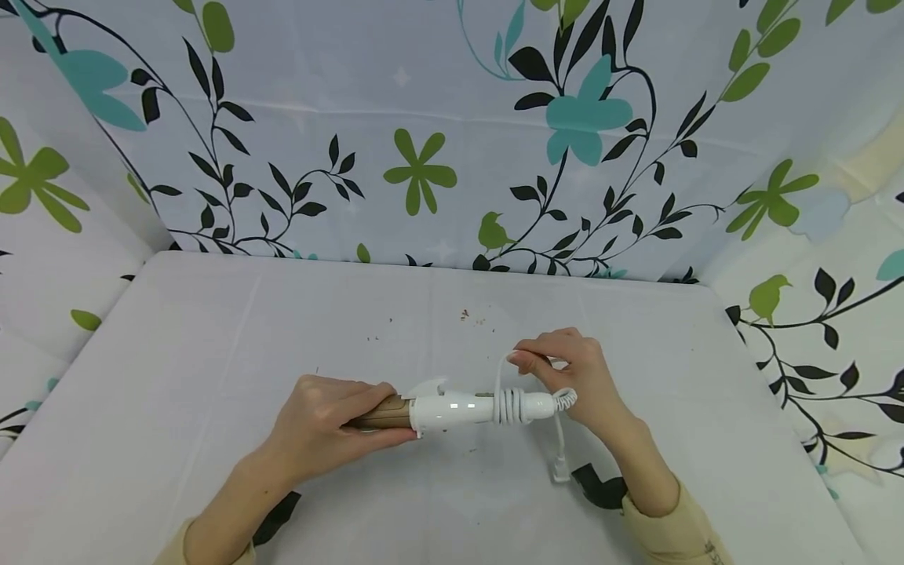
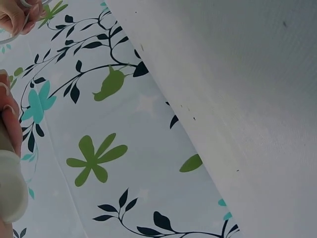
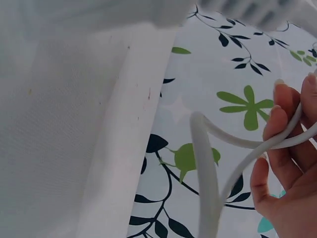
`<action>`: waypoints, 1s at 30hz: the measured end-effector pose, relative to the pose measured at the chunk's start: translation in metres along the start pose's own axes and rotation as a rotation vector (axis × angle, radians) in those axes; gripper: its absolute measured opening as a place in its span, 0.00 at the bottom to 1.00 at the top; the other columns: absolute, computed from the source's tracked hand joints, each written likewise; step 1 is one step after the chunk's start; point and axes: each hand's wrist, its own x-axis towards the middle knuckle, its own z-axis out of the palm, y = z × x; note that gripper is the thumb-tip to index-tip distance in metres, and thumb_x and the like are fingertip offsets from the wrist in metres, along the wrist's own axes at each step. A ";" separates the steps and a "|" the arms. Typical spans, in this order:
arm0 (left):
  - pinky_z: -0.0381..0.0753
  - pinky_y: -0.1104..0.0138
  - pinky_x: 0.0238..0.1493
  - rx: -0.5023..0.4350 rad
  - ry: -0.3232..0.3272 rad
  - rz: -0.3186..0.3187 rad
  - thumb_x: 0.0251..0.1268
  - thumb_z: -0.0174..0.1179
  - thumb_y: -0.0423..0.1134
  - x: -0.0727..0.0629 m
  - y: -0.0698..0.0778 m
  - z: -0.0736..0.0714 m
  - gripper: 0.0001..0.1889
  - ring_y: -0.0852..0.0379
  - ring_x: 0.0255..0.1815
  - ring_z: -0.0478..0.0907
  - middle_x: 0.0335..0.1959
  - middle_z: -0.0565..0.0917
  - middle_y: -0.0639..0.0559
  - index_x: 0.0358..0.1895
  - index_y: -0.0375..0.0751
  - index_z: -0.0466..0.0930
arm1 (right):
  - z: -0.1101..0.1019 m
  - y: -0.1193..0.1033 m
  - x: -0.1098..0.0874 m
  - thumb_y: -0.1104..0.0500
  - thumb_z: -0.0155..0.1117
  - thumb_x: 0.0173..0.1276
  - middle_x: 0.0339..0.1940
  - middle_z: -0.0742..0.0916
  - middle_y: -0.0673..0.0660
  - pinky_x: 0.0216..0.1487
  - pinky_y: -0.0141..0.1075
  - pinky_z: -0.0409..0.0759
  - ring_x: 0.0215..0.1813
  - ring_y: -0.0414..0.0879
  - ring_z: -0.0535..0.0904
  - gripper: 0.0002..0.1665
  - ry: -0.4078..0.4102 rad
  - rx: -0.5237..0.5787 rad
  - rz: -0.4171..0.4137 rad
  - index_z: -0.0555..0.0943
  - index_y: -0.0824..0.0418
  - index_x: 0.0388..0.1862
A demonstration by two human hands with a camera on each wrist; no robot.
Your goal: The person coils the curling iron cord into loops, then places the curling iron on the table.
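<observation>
A curling iron point(image 1: 452, 410) with a white handle and gold-brown barrel lies crosswise between the hands in the head view. My left hand point(image 1: 325, 420) grips it by the barrel, thumb and fingers on either side. White cord point(image 1: 508, 406) is wound in several turns round the handle's right end. Above that end, my right hand point(image 1: 575, 377) pinches a loop of the cord between thumb and fingers. The cord crosses the fingers of the right hand point(image 3: 290, 183) in the right wrist view. The plug point(image 1: 561, 471) hangs below the handle on a short length of cord.
A white-covered table point(image 1: 212, 353) extends under both hands, with small reddish-brown crumbs point(image 1: 464, 315) toward its far side. Behind it hangs a leaf-patterned curtain point(image 1: 438, 94), which also runs down both sides. Black straps point(image 1: 600, 486) show near the wrists.
</observation>
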 end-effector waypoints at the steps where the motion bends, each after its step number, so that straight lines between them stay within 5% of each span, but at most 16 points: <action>1: 0.64 0.83 0.19 0.010 0.010 0.007 0.62 0.66 0.60 0.000 0.000 0.000 0.18 0.72 0.13 0.65 0.17 0.79 0.65 0.30 0.49 0.82 | 0.000 0.000 -0.001 0.69 0.75 0.58 0.26 0.88 0.44 0.40 0.37 0.72 0.33 0.39 0.78 0.10 -0.008 -0.001 0.014 0.90 0.57 0.38; 11: 0.70 0.77 0.17 0.052 0.119 -0.107 0.61 0.67 0.59 0.000 -0.002 0.001 0.21 0.67 0.13 0.72 0.18 0.83 0.58 0.29 0.42 0.85 | 0.000 -0.001 -0.002 0.70 0.72 0.61 0.39 0.91 0.57 0.49 0.53 0.81 0.47 0.56 0.86 0.13 -0.034 -0.136 0.125 0.88 0.66 0.45; 18: 0.74 0.74 0.19 0.067 0.140 -0.184 0.58 0.70 0.59 -0.002 0.000 0.001 0.22 0.64 0.14 0.77 0.19 0.85 0.55 0.30 0.41 0.87 | 0.001 -0.001 -0.001 0.71 0.72 0.59 0.33 0.91 0.51 0.46 0.48 0.78 0.41 0.48 0.84 0.08 -0.049 -0.132 0.135 0.89 0.60 0.35; 25: 0.74 0.73 0.19 0.077 0.148 -0.197 0.59 0.68 0.60 -0.002 0.000 0.000 0.22 0.63 0.14 0.78 0.20 0.85 0.54 0.30 0.41 0.87 | 0.001 -0.001 -0.001 0.69 0.74 0.59 0.35 0.91 0.52 0.44 0.48 0.81 0.42 0.47 0.86 0.08 -0.040 -0.128 0.112 0.88 0.61 0.37; 30: 0.71 0.77 0.18 0.031 0.155 -0.145 0.60 0.68 0.60 0.000 0.000 0.000 0.21 0.67 0.13 0.73 0.19 0.84 0.58 0.31 0.43 0.87 | 0.001 0.001 -0.002 0.73 0.73 0.58 0.39 0.91 0.59 0.45 0.50 0.84 0.44 0.55 0.88 0.13 -0.014 -0.153 0.095 0.88 0.67 0.43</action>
